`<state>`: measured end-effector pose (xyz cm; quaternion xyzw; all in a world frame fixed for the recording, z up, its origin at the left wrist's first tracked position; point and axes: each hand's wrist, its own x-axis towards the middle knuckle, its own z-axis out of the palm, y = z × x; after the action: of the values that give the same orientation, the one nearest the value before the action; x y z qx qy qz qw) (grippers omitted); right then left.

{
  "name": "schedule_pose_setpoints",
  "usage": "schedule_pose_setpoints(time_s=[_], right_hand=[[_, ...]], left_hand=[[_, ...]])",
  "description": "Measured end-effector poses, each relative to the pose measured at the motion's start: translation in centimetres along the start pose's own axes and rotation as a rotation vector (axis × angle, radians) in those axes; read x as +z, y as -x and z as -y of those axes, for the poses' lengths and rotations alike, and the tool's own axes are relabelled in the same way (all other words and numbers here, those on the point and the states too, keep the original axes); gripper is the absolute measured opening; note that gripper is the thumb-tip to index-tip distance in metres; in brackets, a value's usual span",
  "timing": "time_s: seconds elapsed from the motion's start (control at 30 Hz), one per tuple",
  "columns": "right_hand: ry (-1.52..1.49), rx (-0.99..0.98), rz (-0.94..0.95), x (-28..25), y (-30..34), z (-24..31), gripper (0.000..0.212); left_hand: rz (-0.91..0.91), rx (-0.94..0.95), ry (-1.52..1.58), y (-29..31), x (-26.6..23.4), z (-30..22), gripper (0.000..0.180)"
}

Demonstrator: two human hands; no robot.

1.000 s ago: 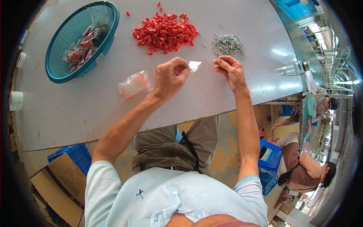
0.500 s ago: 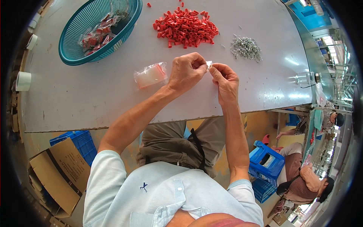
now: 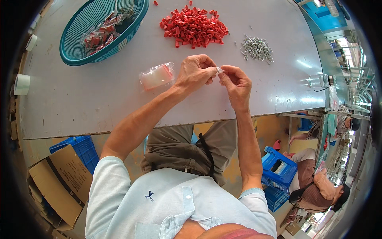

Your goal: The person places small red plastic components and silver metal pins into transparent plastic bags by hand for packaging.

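My left hand [image 3: 194, 74] and my right hand [image 3: 237, 87] meet above the table, fingertips almost touching. Between them is a small clear plastic bag [image 3: 219, 69], pinched by thumb and finger on both sides and mostly hidden by them. Whether anything lies inside it, I cannot tell. Just left of my left hand sits a packet of clear bags with red edges [image 3: 158, 77]. Beyond my hands is a heap of short red plastic caps [image 3: 194, 28]. To the right of that heap lies a smaller pile of silver rivet-like pins [image 3: 256, 49].
A teal basket [image 3: 73, 59] at the far left holds small bags with red pieces. Tape rolls [image 3: 22, 84] line the left edge, and a clear jar [image 3: 317, 81] stands at the right. Below are a cardboard box [image 3: 59, 179] and a blue stool [image 3: 278, 169]. Other people sit at right.
The clear bag between my fingertips shows less now, and my fingers have shifted slightly around it. Both hands stay in nearly the same place; the whole view has moved a little.
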<state>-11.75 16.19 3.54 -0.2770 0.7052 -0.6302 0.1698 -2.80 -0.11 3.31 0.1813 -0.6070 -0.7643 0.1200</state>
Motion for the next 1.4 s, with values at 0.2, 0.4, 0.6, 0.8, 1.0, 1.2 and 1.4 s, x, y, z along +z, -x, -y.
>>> schedule_pose_setpoints(time_s=[0.2, 0.4, 0.6, 0.8, 1.0, 1.2, 1.4], right_hand=[[0.041, -0.002, -0.017, 0.2, 0.0, 0.7, 0.017], [0.354, -0.125, -0.082, 0.6, -0.1, 2.3, 0.012], [0.519, -0.164, -0.195, -3.4, -4.2, 2.1, 0.014], [0.917, -0.183, -0.109, -8.8, -9.9, 0.3, 0.017], [1.032, -0.027, -0.015, -8.6, -9.8, -0.2, 0.021], [1.001, -0.003, 0.031, -8.0, -11.6, -0.5, 0.019], [0.979, 0.047, 0.080, -8.3, -12.3, -0.1, 0.012]], left_hand=[[-0.016, 0.015, -0.045, 0.1, 0.4, -0.2, 0.015], [-0.069, 0.191, -0.251, -0.2, 0.8, 0.7, 0.013], [-0.086, 0.166, -0.244, -0.2, 0.8, 0.9, 0.010], [-0.064, 0.165, -0.209, -0.2, 0.8, 0.8, 0.008], [-0.090, 0.159, -0.204, -0.2, 0.9, 0.6, 0.009], [-0.099, 0.174, -0.208, -0.4, 0.9, 0.8, 0.008], [-0.072, 0.190, -0.227, -0.4, 0.9, 1.0, 0.007]])
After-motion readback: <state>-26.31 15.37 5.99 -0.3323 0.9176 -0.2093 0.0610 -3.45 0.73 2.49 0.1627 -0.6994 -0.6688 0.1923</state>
